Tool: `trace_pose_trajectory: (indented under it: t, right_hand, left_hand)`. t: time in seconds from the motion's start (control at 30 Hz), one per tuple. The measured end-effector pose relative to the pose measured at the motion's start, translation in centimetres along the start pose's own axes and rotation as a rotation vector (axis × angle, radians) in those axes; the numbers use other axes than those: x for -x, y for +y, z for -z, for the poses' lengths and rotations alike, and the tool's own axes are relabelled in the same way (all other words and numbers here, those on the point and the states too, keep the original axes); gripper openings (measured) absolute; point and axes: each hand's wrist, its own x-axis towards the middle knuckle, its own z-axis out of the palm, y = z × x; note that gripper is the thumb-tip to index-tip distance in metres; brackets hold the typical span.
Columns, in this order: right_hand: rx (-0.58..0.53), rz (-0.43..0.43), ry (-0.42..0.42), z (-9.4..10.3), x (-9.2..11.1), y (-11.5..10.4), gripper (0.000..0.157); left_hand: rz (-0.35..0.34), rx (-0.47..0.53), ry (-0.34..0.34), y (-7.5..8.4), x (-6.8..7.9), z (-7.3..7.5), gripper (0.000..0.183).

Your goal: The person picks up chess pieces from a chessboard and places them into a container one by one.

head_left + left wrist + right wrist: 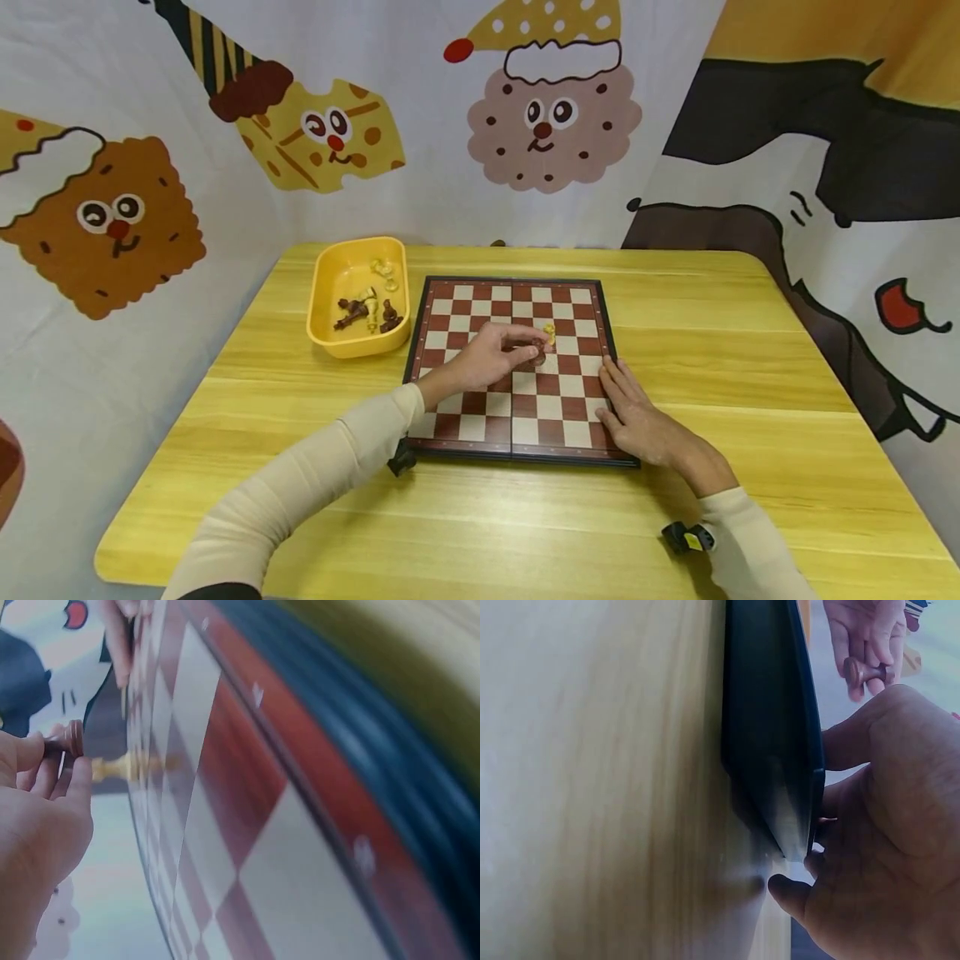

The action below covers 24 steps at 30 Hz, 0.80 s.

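Over the right half of the chessboard (549, 408), my left hand (487, 357) pinches a dark brown chess piece (73, 739) between thumb and fingers. The piece is tipped sideways, its round base facing away from the palm, as the right wrist view also shows. Close by the left fingertips, a pale yellow chess piece (551, 330) stands upright on the board. My right hand (636, 417) rests at the board's right edge with its fingers extended, some on the rim and some beside it.
A yellow plastic tray (318, 321) stands left of the board, holding several dark and pale chess pieces (371, 310). Everything is on a wood-grain table (720, 333). Behind it hangs a cloth (435, 167) printed with cartoon figures.
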Motion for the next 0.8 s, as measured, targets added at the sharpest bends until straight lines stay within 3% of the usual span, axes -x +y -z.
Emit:
trace_pose_trajectory:
  t: [0.13, 0.27, 0.47, 0.67, 0.8]
  right_hand:
    - [-0.014, 0.01, 0.009, 0.0, 0.0, -0.1, 0.066]
    - [-0.015, 0.007, 0.005, 0.1, 0.0, -0.3, 0.066]
    - [-0.017, 0.005, 0.003, 0.0, 0.0, -0.2, 0.066]
    - [-0.007, -0.003, -0.002, -0.1, 0.0, -0.1, 0.067]
    - [-0.01, 0.003, 0.001, -0.1, 0.0, -0.2, 0.067]
  left_hand:
    - [-0.028, 0.018, 0.061, 0.1, 0.7, 1.6, 0.027]
    - [-0.031, 0.087, 0.078, 0.0, 1.4, 3.1, 0.028]
    - [-0.039, 0.026, 0.119, -0.3, 2.5, 5.5, 0.028]
    - [-0.081, 0.034, 0.175, -0.8, 3.8, 8.2, 0.029]
    - [-0.05, -0.002, 0.24, -1.4, 5.1, 10.0, 0.03]
